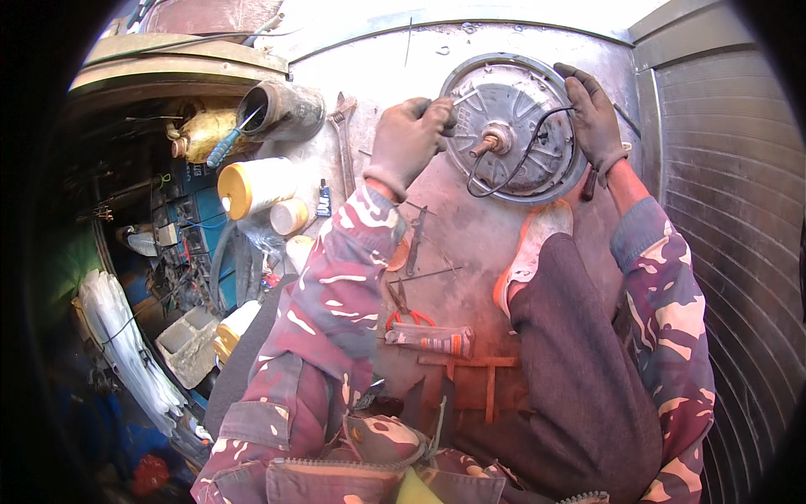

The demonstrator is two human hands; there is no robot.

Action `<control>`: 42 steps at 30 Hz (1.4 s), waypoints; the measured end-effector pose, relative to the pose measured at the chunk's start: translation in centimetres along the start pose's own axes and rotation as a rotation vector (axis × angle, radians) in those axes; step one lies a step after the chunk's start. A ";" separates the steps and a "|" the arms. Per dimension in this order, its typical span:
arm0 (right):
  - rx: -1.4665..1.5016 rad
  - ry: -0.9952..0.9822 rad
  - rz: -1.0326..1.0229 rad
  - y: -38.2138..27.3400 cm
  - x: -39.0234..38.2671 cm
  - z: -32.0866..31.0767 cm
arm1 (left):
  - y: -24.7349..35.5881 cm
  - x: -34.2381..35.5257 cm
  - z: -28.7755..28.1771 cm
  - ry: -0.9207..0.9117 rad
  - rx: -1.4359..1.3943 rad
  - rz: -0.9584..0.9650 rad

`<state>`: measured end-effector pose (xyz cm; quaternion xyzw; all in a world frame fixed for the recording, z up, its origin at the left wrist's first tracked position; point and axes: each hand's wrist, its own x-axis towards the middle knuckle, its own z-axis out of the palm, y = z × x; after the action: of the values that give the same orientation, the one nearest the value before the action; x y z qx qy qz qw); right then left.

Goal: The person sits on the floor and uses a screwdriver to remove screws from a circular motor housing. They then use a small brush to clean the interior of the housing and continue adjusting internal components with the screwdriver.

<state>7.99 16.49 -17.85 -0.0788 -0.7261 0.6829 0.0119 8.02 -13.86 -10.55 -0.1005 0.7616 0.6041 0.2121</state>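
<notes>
A round grey hub motor (484, 168) lies flat on the dusty floor in front of me, its threaded axle pointing up. From the axle a black cable (537, 134) loops across the cover. My left hand (410, 141), in a dark glove, is closed at the motor's left edge. A thin, pale metal rod (465, 97) sticks out of its fingers over the cover; its handle end is hidden. My right hand (594, 122), also gloved, grips the motor's right rim. A dark tool handle (589, 185) lies below that hand.
At left lie an adjustable wrench (342, 139), a metal cylinder (290, 112) with a blue-handled screwdriver (222, 149), and yellow-lidded white tubs (260, 185). Red-handled scissors (410, 316) sit nearer me. My shoe (537, 244) stands just below the motor. A ribbed metal shutter (730, 193) bounds the right.
</notes>
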 end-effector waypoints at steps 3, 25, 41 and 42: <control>-0.030 0.004 -0.012 0.3 0.1 -0.1 | 1.0 1.6 1.2 0.050 0.102 0.045; 0.110 -0.020 0.044 0.0 -0.3 0.1 | 1.4 4.0 2.3 0.051 0.078 -0.018; 0.035 -0.013 0.028 -0.3 -0.4 0.0 | 2.6 4.8 2.3 0.164 0.651 0.220; 0.039 -0.021 0.010 -0.3 -0.4 0.0 | 2.7 4.9 2.3 0.164 0.689 0.226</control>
<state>8.33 16.39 -17.48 -0.0750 -0.7122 0.6980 0.0022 3.04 -10.46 -10.81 0.0135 0.9410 0.3220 0.1035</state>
